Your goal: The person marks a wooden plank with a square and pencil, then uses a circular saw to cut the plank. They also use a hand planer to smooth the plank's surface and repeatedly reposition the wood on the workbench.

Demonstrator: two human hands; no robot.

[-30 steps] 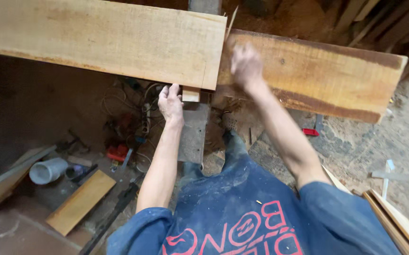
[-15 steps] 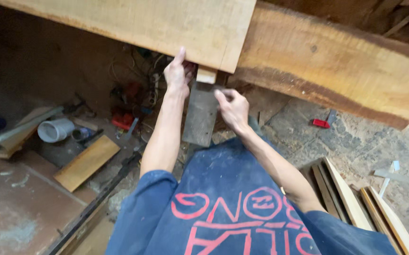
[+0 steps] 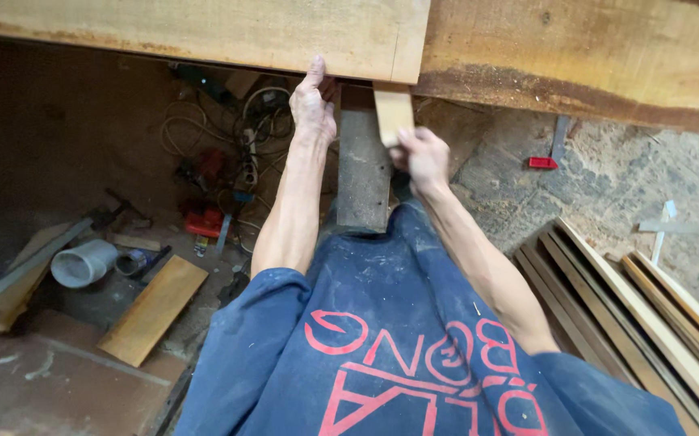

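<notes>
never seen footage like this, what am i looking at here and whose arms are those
The view comes from a camera worn on a person's head, looking down, so the two bare arms and the blue printed shirt are the wearer's own. There is no machine. The left hand presses up against the underside edge of a pale wooden plank lying across the top. The right hand grips a small wooden block that sticks out from under the joint where that plank meets a darker, rough-edged plank. Below is a workshop floor with a grey pipe piece, tangled cables, a short board and stacked wooden strips.
</notes>
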